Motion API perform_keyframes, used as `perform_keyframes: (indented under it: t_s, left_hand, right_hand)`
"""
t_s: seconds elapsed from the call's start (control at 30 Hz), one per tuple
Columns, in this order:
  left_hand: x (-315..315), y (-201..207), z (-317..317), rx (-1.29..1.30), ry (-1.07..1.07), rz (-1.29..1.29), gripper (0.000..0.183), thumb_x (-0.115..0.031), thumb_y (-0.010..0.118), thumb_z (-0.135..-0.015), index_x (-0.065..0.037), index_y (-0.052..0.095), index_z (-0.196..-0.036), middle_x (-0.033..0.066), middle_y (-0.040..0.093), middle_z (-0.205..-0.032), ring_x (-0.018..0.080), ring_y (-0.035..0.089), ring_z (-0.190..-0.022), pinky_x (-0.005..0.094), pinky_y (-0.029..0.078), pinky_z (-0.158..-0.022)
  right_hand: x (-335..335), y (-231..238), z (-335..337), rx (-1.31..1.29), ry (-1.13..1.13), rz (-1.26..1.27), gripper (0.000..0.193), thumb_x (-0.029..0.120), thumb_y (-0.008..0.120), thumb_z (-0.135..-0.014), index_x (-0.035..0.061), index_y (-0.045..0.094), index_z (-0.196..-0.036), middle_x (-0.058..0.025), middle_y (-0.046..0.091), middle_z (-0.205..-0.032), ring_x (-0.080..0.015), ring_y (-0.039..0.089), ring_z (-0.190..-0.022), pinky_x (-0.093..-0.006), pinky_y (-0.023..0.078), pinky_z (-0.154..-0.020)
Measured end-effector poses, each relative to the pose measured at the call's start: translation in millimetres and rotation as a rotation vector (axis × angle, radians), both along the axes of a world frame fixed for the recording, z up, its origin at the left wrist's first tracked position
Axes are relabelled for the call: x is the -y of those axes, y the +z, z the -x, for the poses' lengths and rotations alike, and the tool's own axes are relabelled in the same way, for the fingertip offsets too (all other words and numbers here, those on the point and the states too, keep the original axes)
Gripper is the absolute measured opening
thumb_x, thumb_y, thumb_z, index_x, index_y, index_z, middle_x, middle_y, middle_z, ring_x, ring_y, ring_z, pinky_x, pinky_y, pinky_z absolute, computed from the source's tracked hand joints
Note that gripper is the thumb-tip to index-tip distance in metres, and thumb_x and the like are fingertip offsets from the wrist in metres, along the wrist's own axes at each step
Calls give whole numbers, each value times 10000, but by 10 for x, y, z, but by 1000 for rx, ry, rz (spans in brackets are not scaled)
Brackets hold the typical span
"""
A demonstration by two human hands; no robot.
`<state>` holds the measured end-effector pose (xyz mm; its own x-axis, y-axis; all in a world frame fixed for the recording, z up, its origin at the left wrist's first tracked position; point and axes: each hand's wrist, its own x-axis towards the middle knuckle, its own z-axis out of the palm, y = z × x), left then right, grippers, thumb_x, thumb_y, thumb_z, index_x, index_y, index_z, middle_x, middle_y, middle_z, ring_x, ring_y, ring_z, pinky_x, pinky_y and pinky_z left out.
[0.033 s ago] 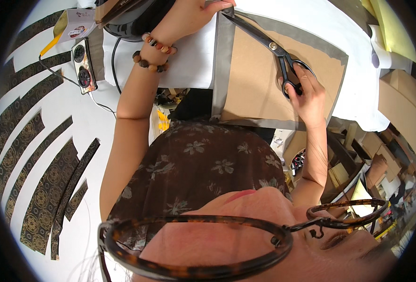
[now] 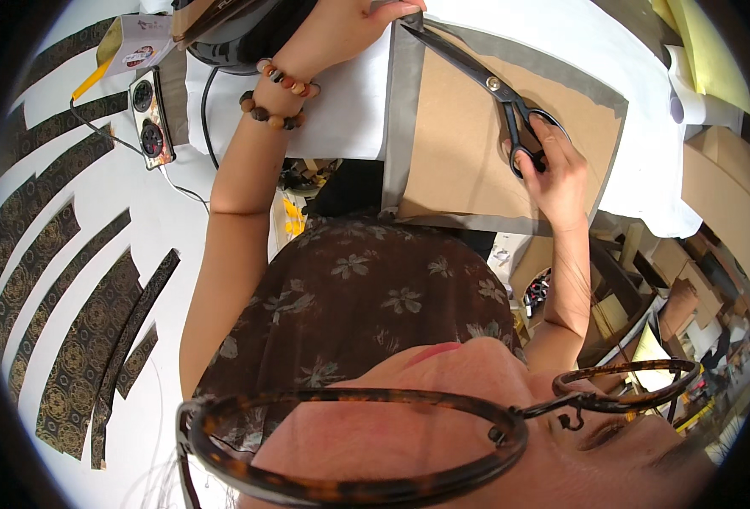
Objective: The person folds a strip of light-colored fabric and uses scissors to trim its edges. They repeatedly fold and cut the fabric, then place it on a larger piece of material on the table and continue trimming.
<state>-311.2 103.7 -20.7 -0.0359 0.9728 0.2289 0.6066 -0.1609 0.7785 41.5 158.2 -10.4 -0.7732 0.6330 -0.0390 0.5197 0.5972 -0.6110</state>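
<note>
The right hand point(image 2: 553, 174) has its fingers through the black loops of a big pair of tailor's scissors point(image 2: 498, 93), and the long blades run up and to the left across a brown cardboard panel point(image 2: 468, 153) toward its far corner. The blades look nearly closed, with the tips right at the grey fabric point(image 2: 402, 110) that wraps the panel's edges as a border. The left hand point(image 2: 362, 21) is clamped on that same far corner, pinching the fabric right where the tips end, which makes sense to me: it keeps the cloth taut and stops the panel sliding while the blades bite. I can't quite tell how much of the fabric is actually between the blades, since the thumb covers that spot. The panel sits on a white cloth point(image 2: 341, 102) on the bench, its near edge hanging out over the lap, so the corner being worked stays flat and supported. There's a beaded bracelet point(image 2: 277, 93) on the left wrist. Off to the left, well away from the blades, a row of dark gold-patterned fabric strips point(image 2: 78, 339) is laid out flat side by side on a white surface, with a power strip point(image 2: 150, 119) and its cable up by them.
</note>
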Motion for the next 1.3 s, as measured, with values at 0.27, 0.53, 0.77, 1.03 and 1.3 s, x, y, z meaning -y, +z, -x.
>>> perform_keyframes:
  t_s: [0.27,0.53,0.77,1.03,1.3]
  left_hand:
    - [-3,-10,-17,8,5,12,92,-83,665,-897,0,701,-877,131,634,-947,301,630,-919,374,506,-829]
    - [-27,-40,-19,88,24,-24,59,-38,667,-883,15,691,-875,135,628,-933,299,626,-897,363,501,-801]
    - [-25,-85,-17,102,39,-40,59,-27,662,-881,24,687,-869,136,632,-925,296,626,-888,358,502,-795]
    - [-9,-92,2,79,38,-39,72,-40,661,-886,25,689,-870,131,635,-929,292,628,-885,358,505,-798]
    - [7,-50,6,113,42,-17,78,-38,655,-892,29,686,-867,124,638,-929,271,635,-868,350,512,-774]
  right_hand:
    - [-2,46,13,11,-8,10,465,144,827,-773,13,678,-1194,-119,711,-1032,-276,702,-793,-355,588,-701]
    - [-39,-13,21,-11,8,-18,481,145,836,-766,16,675,-1201,-124,714,-1060,-292,714,-831,-365,592,-720]
    - [-39,-60,-18,0,38,-74,487,138,831,-774,21,671,-1219,-131,717,-1090,-298,718,-857,-367,599,-741]
    - [-29,-41,-13,35,35,-65,497,89,823,-765,24,669,-1233,-140,717,-1109,-295,721,-871,-363,602,-757]
    - [-47,-61,-35,4,50,-147,445,76,793,-788,21,674,-1214,-136,718,-1091,-298,725,-883,-365,605,-755]
